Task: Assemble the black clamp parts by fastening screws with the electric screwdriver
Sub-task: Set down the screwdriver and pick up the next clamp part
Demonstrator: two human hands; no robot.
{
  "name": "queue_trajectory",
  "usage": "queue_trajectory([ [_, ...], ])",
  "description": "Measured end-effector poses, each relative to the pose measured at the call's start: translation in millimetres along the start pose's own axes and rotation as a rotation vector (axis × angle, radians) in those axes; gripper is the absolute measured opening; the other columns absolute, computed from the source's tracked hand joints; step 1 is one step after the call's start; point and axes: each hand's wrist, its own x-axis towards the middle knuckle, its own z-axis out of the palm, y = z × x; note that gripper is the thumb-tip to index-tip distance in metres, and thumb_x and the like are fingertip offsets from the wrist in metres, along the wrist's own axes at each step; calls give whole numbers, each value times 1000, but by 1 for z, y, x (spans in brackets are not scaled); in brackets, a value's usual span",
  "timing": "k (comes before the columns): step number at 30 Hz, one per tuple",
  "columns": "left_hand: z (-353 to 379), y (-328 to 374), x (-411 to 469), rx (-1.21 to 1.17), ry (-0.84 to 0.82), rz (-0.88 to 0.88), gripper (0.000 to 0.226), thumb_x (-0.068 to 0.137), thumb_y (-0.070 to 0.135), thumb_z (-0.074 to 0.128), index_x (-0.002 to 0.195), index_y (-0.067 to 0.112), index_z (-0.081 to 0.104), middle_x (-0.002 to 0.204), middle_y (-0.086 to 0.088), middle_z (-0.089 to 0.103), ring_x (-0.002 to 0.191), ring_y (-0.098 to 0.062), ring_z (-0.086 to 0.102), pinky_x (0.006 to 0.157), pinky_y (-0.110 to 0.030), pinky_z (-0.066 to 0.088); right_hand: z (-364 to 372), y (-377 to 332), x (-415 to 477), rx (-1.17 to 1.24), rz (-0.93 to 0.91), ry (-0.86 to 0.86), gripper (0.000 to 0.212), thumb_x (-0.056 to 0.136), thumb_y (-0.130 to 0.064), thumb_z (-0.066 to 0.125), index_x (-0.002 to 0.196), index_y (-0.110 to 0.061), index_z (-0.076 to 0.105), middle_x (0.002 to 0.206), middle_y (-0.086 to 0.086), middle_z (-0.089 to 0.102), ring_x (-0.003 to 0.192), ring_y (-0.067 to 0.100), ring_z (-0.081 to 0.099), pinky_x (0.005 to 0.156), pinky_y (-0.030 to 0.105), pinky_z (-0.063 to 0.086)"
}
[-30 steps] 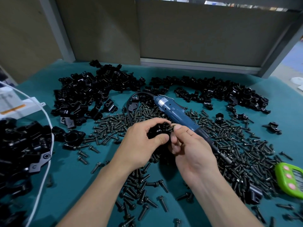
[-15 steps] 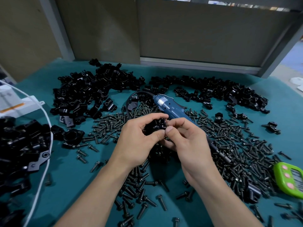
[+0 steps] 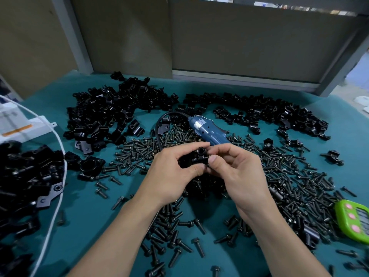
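My left hand (image 3: 175,172) grips a black clamp part (image 3: 196,156) above the middle of the table, with a round hole facing up. My right hand (image 3: 237,172) pinches the clamp's right side with thumb and fingers; whether a screw is between them is hidden. The blue electric screwdriver (image 3: 209,132) lies on the table just behind both hands, its black cord (image 3: 159,126) looping left. Loose black screws (image 3: 139,150) cover the green table (image 3: 89,206) around and under my hands.
Piles of black clamp parts lie at the back left (image 3: 111,112), back right (image 3: 269,110) and on the left edge (image 3: 26,176). A white cable (image 3: 60,152) curves down the left side. A green timer (image 3: 353,222) sits at the right edge. A white box (image 3: 18,124) is far left.
Both hands have shifted slightly up and away from me with the clamp part. My right fingers have changed their pinch at its side. The screwdriver has not moved.
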Motion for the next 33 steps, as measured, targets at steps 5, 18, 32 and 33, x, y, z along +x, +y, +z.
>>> queue_trajectory([
  [5, 0, -2, 0, 8, -42, -22, 59, 87, 22, 84, 124, 63, 64, 121, 36, 68, 118, 16, 59, 101, -15, 45, -1, 3, 0, -97, -5, 26, 24, 90, -10, 77, 90, -34, 79, 90, -5, 79, 87, 17, 75, 84, 37, 61],
  [18, 1, 1, -2, 47, -104, 18, 56, 98, 20, 72, 139, 56, 56, 131, 32, 65, 126, 9, 57, 110, -32, 48, -3, 4, 3, -204, -20, 74, 22, 90, -15, 79, 88, -36, 78, 85, -10, 78, 81, 11, 74, 78, 33, 62],
  [32, 7, 1, -7, 245, -33, 86, 38, 102, 30, 65, 136, 47, 59, 111, 38, 66, 98, 18, 60, 81, -5, 43, 8, 2, -5, -505, -91, 106, 18, 100, -32, 62, 83, -32, 64, 74, -6, 61, 71, 8, 56, 63, 23, 44],
  [33, 8, 1, -9, 256, -21, 96, 37, 101, 27, 64, 133, 45, 60, 97, 43, 63, 83, 22, 58, 71, 0, 40, 9, 2, -6, -580, -138, 132, 19, 101, -31, 60, 82, -31, 63, 77, -9, 57, 79, 4, 54, 66, 15, 41],
])
